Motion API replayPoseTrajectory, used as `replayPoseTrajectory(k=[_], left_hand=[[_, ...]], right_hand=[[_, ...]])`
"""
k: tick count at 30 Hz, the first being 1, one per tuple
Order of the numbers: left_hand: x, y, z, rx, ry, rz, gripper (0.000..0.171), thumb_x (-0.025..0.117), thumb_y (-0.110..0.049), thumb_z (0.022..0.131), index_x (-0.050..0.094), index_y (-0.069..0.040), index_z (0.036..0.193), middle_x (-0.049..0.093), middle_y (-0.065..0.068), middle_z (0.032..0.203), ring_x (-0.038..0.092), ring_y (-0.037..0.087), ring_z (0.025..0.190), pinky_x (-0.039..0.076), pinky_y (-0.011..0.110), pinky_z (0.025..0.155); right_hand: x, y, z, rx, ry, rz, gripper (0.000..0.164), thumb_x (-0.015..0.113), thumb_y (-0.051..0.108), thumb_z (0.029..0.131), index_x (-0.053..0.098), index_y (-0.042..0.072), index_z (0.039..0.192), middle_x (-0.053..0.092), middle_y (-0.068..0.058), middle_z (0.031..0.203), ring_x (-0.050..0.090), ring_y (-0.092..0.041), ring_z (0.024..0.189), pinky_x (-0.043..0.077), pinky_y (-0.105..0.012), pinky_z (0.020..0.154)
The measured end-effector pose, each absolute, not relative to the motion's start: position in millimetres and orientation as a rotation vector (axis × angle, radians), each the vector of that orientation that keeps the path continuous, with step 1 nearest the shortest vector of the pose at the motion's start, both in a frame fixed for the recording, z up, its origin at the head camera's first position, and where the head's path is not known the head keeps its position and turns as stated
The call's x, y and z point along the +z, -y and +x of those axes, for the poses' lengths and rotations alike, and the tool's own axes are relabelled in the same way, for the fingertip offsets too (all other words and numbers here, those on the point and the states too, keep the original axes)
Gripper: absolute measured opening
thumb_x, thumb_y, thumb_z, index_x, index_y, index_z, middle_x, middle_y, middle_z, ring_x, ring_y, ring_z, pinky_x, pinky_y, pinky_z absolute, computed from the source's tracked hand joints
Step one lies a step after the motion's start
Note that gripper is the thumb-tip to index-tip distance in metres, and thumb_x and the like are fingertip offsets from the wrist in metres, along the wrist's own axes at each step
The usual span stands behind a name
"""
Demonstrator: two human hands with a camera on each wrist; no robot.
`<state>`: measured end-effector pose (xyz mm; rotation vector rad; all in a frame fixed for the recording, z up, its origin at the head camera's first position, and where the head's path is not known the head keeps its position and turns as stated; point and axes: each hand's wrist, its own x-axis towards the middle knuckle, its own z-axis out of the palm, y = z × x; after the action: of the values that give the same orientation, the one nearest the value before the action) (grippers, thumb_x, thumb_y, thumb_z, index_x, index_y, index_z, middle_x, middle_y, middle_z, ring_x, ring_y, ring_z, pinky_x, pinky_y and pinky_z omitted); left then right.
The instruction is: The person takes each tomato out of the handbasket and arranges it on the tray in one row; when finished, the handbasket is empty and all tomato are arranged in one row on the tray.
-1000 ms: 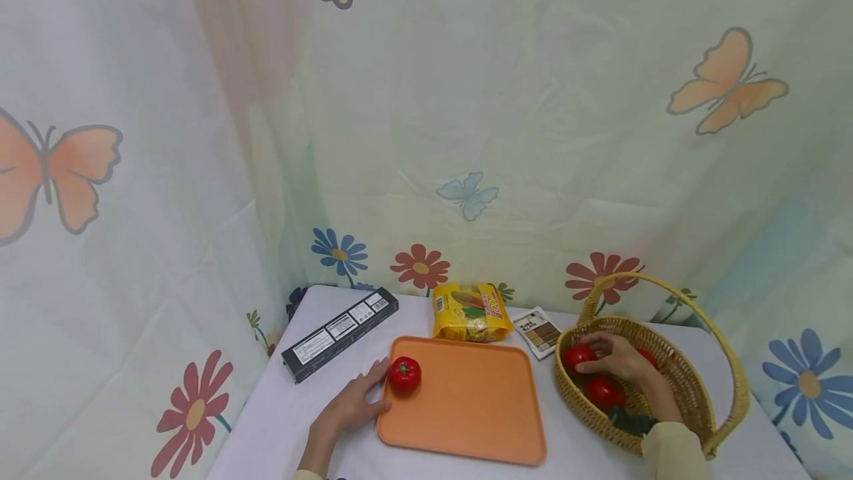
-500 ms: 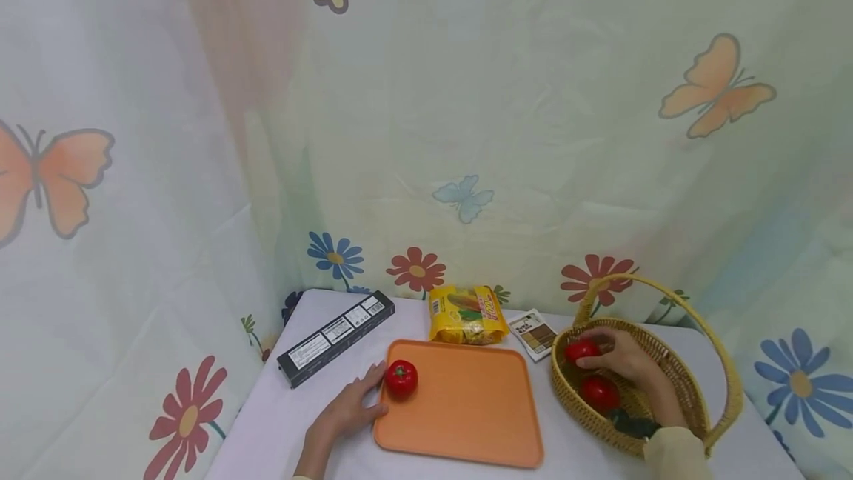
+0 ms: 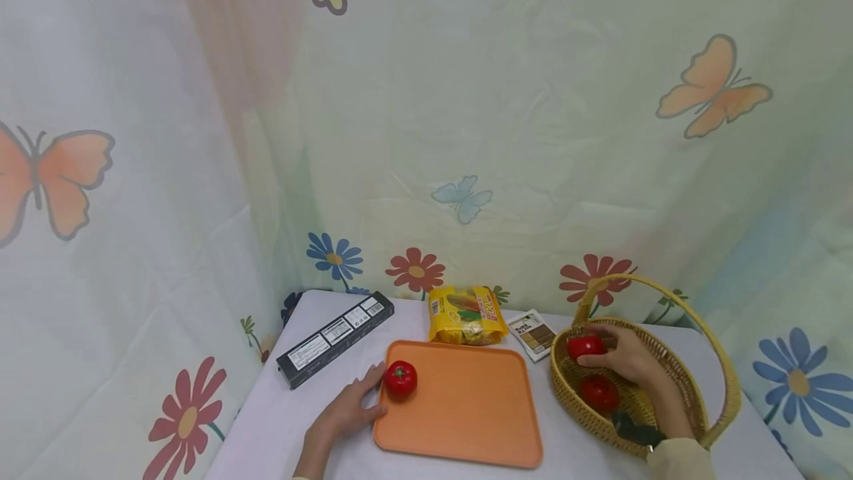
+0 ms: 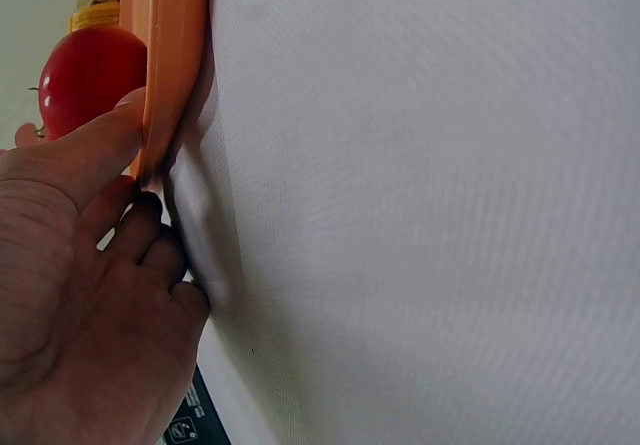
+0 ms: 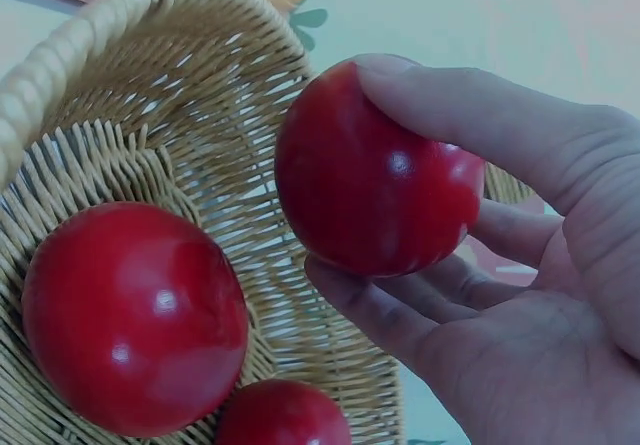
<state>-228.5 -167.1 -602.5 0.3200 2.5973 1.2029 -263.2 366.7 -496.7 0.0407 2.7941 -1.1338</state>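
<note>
We grip one red tomato (image 5: 370, 180) in our right hand (image 3: 629, 354) just inside the far-left edge of the wicker basket (image 3: 678, 384), and the orange tray (image 3: 473, 406) lies leftward from it, our relaxed left hand (image 3: 346, 407) touching the tray's left edge.

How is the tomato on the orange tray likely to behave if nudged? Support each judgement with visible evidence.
The tomato would probably roll, since its sides are rounded. The raised rim of the orange tray might stop a gentle roll. Its glossy skin suggests the tomato could be somewhat slippery.
</note>
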Motion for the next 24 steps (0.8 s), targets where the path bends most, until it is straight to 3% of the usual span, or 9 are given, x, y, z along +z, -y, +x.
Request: replayPoseTrajectory(k=[9, 16, 24], left_hand=[[-606.1, 167.9, -230.8, 1.183, -2.610, 0.312, 0.083, 0.082, -0.027, 0.095, 0.042, -0.020, 0.168, 0.038, 0.015, 0.173, 0.028, 0.058, 0.156, 0.024, 0.077, 0.124], [-607.2, 168.6, -231.8, 1.189, -2.605, 0.316, 0.083, 0.082, -0.027, 0.095, 0.042, -0.020, 0.168, 0.038, 0.015, 0.172, 0.028, 0.058, 0.156, 0.024, 0.076, 0.124], [-605.8, 168.1, -231.0, 1.196, -2.596, 0.309, 0.083, 0.082, -0.027, 0.095, 0.042, -0.020, 0.168, 0.038, 0.015, 0.172, 0.027, 0.058, 0.157, 0.023, 0.076, 0.125]], right_hand=[[-487.8, -361.9, -254.3, -1.127, -2.835, 0.011, 0.080, 0.093, 0.034, 0.086, 0.058, -0.007, 0.146, 0.058, -0.040, 0.141, 0.060, -0.054, 0.121, 0.064, -0.060, 0.094], [-483.9, -351.8, -243.7, -1.153, -2.899, -0.114, 0.071, 0.093, 0.030, 0.087, 0.064, -0.003, 0.142, 0.056, -0.037, 0.144, 0.060, -0.054, 0.124, 0.065, -0.059, 0.092], [-481.7, -336.5, -237.6, -1.240, -2.914, -0.213, 0.068, 0.094, 0.020, 0.086, 0.063, -0.004, 0.142, 0.058, -0.035, 0.140, 0.065, -0.049, 0.115, 0.067, -0.053, 0.087]])
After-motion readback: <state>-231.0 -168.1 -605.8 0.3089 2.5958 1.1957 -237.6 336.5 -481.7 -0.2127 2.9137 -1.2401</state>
